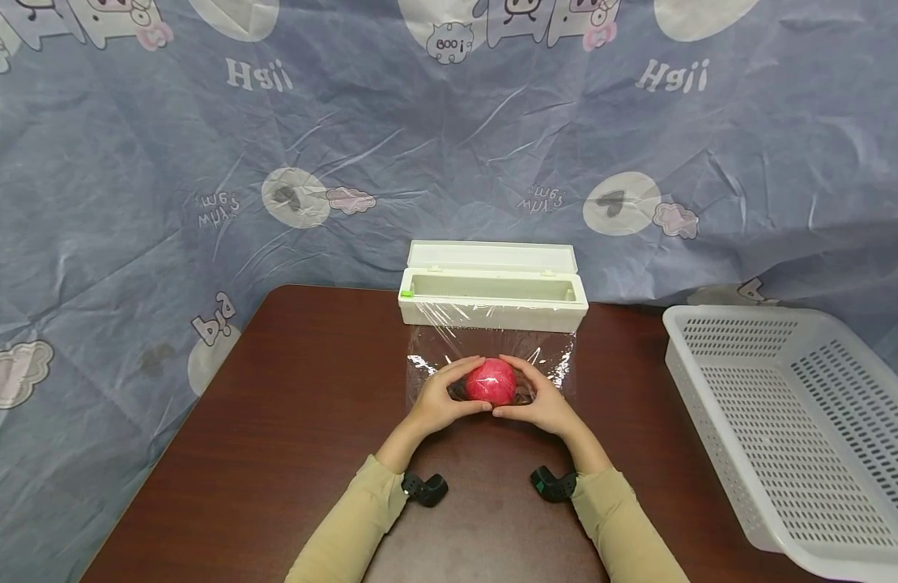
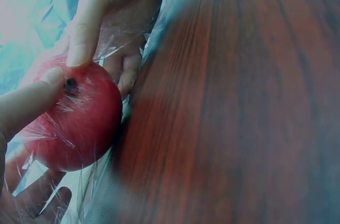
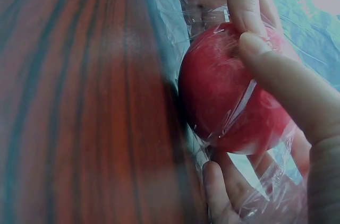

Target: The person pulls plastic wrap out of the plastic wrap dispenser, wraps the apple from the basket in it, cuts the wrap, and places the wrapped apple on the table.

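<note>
A red apple [image 1: 491, 381] lies on the table in front of the white cling film box, with clear cling film [image 1: 437, 344] around it. My left hand [image 1: 440, 401] grips its left side, thumb on the near face and fingers curled behind. From the right side my right hand [image 1: 546, 402] holds it the same way, and the two thumb tips come close together. In the left wrist view the film is drawn tight and creased over the apple [image 2: 79, 118], near a dark spot at its end. Wrinkled film [image 3: 276, 203] bunches around the right fingers in the right wrist view.
The cling film box [image 1: 492, 316] stands at the table's back edge, lid [image 1: 492, 257] raised, a green slider at its left corner. A white perforated plastic basket [image 1: 718, 429] sits on the right. Behind the brown table [image 1: 288, 421] hangs a printed blue-grey cloth [image 1: 456, 162].
</note>
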The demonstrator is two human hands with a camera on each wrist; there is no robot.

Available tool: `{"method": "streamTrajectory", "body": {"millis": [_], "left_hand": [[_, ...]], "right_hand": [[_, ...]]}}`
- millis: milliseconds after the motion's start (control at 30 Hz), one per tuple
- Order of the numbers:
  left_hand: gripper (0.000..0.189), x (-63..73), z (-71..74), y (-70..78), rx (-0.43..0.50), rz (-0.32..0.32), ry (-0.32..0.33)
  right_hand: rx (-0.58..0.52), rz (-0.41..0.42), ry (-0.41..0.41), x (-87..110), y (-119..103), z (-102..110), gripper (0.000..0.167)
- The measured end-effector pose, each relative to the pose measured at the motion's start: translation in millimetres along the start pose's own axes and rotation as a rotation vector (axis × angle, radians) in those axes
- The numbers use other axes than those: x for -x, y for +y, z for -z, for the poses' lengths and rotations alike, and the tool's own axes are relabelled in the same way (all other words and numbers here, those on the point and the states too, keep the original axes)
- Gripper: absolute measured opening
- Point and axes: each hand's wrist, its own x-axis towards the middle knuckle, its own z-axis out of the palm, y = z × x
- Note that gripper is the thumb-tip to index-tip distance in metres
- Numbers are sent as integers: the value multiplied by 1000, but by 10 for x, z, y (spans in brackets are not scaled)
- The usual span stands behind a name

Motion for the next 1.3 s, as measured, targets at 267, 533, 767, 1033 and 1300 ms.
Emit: {"method": "streamTrajectory", "body": {"millis": [267, 533, 767, 1033, 1300], "left_hand": [[63, -22, 61, 98, -11, -29, -17], [66, -63, -35, -281, -10, 12, -38], [68, -90, 1, -317, -4, 67, -76], [68, -125, 37, -273, -29, 86, -97], [68, -160, 44, -329, -24, 122, -114]], "right_hand": [[16, 4, 40, -12, -25, -20, 87], [36, 29, 71, -17, -68, -35, 84], [66, 45, 82, -25, -101, -40, 80], [79, 59, 70, -39, -111, -49, 80], [78, 66, 52, -57, -85, -47, 81]]}}
